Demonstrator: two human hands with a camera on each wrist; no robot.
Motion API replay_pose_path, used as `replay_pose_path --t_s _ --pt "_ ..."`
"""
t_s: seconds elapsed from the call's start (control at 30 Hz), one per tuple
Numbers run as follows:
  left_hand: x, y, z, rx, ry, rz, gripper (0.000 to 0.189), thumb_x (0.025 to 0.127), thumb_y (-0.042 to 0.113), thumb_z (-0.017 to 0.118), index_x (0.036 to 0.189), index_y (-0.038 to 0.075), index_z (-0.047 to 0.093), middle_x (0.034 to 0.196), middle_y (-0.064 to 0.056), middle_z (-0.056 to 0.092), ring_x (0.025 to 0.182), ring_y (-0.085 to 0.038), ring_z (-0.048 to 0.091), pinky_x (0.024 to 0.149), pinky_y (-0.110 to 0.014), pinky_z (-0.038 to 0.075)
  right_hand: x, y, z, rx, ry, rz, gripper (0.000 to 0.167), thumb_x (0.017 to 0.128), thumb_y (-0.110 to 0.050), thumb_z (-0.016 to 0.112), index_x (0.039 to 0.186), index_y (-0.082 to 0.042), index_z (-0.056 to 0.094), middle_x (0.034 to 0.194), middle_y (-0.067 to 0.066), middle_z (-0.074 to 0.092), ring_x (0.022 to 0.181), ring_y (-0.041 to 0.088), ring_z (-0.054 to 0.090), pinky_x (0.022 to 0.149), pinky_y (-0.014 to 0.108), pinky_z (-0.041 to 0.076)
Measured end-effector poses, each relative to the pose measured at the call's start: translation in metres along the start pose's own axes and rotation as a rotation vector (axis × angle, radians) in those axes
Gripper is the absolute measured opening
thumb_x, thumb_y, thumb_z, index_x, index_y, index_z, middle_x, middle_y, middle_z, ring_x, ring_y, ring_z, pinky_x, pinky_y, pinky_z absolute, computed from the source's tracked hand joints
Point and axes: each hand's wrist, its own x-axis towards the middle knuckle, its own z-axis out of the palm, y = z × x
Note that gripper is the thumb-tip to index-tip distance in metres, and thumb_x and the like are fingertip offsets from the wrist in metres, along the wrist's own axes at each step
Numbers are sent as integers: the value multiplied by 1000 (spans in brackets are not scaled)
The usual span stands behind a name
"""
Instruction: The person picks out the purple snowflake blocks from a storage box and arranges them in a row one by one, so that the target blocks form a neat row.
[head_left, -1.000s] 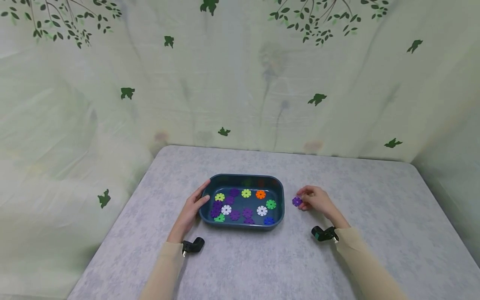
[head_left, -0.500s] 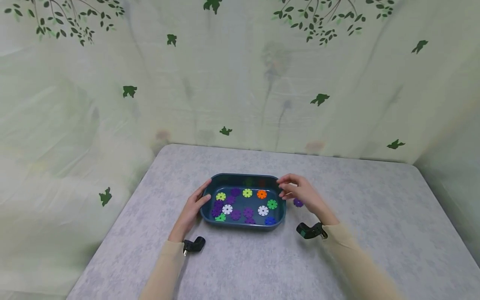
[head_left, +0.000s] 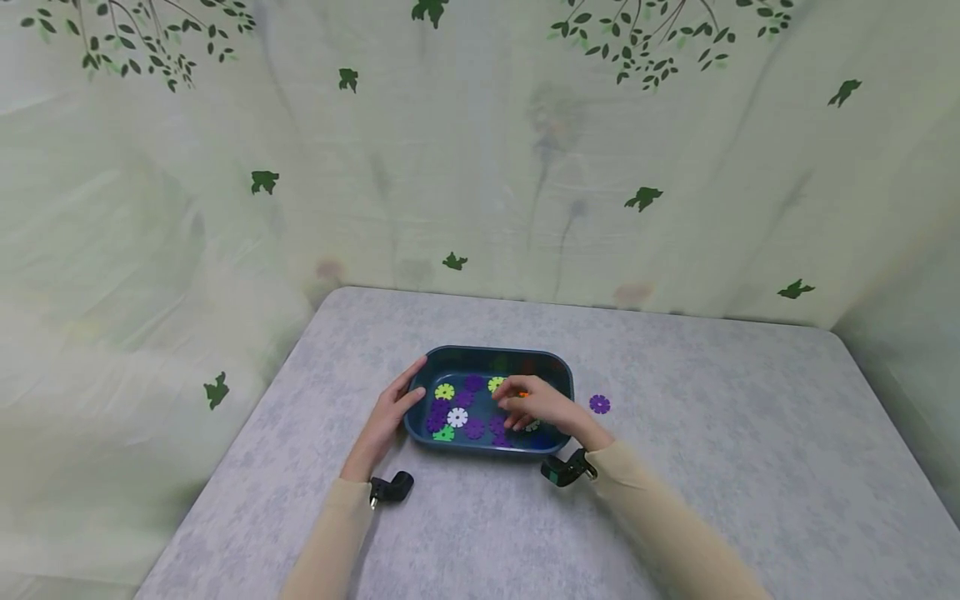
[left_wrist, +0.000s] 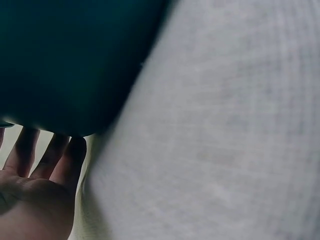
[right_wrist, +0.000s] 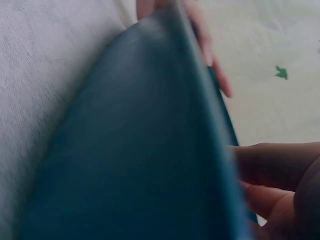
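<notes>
A dark blue tray (head_left: 491, 450) holds several small flower-shaped discs, among them a white disc (head_left: 457, 417), a yellow disc (head_left: 445, 392) and a green disc (head_left: 444, 433), plus several purple ones. My left hand (head_left: 382, 425) grips the tray's left end, its thumb over the rim; in the left wrist view its fingers (left_wrist: 47, 157) touch the outer wall. Over the right half of the tray is my right hand (head_left: 540, 404), fingers loosely bent and pointing left. I see nothing between them, though its fingertips (right_wrist: 250, 165) are partly hidden by the tray wall in the right wrist view.
One purple disc (head_left: 599, 404) lies on the grey table (head_left: 720, 417) just right of the tray. A pale curtain (head_left: 480, 167) with leaf prints hangs behind the table. Each wrist wears a small black camera (head_left: 392, 487).
My right hand let go of the purple disc on the table right of the tray, then moved left over the rim to above the discs inside. The left hand stays at the tray.
</notes>
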Motion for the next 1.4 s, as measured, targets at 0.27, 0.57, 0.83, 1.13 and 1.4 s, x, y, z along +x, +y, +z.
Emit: replay_pose_path --t_s 0.27,0.57,0.83,1.13,1.4 --pt "2 -1 1 -2 -14 13 51 100 11 51 149 15 37 154 -1 29 142 -17 18 114 -42 12 8 6 13 -11 -33 107 24 96 1 48 116 10 57 106 18 58 78 24 65 71 35 56" --pt "2 0 2 2 -14 12 50 100 11 51 149 15 38 154 0 30 142 -16 18 115 -42 12 14 10 15 -80 26 151 14 90 8 54 100 9 63 82 11 60 63 16 61 63 30 56" --pt "-6 22 7 -41 -34 -2 52 99 6 50 149 6 34 155 -8 26 143 -23 14 115 -44 9 12 7 13 -125 70 91 5 91 4 57 87 5 60 71 7 57 56 14 56 53 25 49" --pt "0 3 2 -5 -3 -6 50 100 12 50 149 16 38 154 2 30 142 -14 18 115 -40 11 -6 -4 -12 -107 127 -88 12 94 -4 57 101 6 59 72 15 56 58 30 53 54 37 47" --pt "-1 -1 0 0 -16 12 50 101 13 49 149 18 37 153 4 30 142 -14 18 115 -40 11 -32 1 -50 -19 242 -73 19 97 -9 56 109 6 57 84 15 56 62 21 53 58 30 48"
